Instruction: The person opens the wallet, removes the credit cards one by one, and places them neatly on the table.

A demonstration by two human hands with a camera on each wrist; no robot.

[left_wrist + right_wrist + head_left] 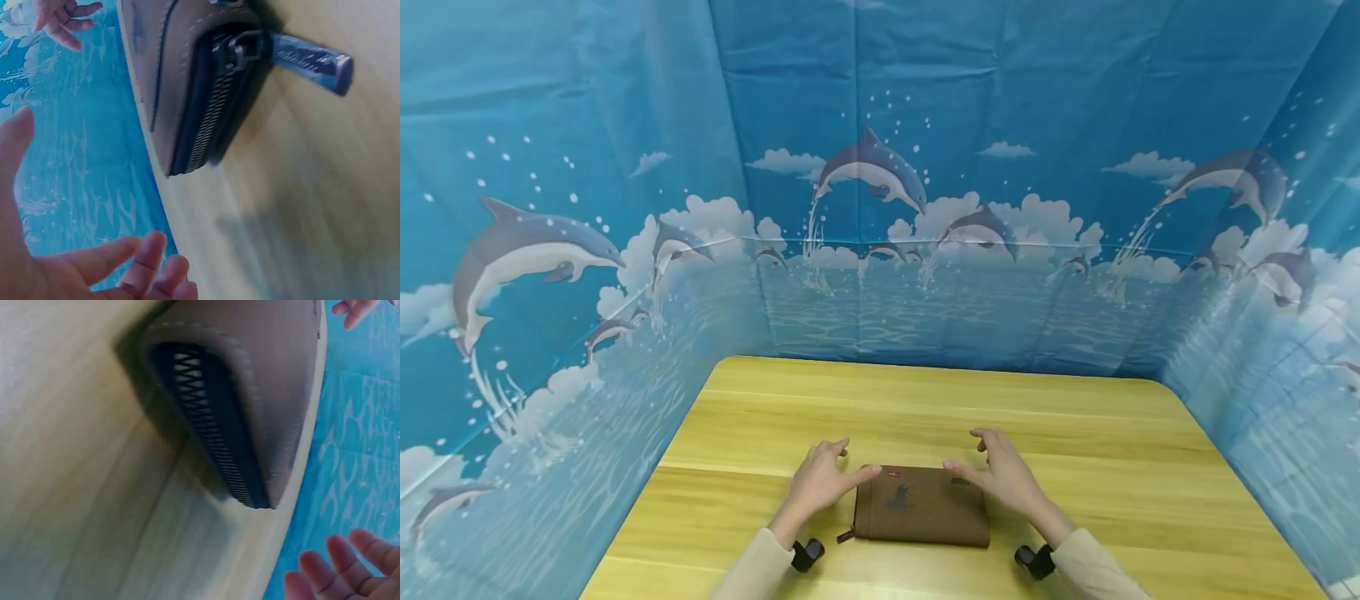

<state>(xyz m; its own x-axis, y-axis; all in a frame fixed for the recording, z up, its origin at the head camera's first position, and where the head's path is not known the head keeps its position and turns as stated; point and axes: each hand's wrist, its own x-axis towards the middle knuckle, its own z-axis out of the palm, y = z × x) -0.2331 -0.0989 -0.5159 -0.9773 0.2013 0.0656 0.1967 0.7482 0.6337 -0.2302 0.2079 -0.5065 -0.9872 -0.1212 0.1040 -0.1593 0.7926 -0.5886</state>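
Observation:
A brown zip-around wallet [925, 512] lies flat on the table, with a dark horse-like print and a small red tag on its top face. Its dark zipper pull [312, 59] sticks out at the near left corner, and zipper teeth [215, 437] run along the right end. At the wallet's left side is my left hand [822, 479], fingers loosely spread and thumb over the far left corner. My right hand [1003, 475] hovers by the far right corner, thumb overlapping the wallet's edge in the head view. Neither hand grips anything.
The yellow wood-grain table [760, 408] extends beyond the wallet to a rounded far edge. A blue curtain [970, 317] printed with dolphins surrounds it at the back and both sides. Black wrist devices [1036, 562] sit below each hand, at the cream sleeves.

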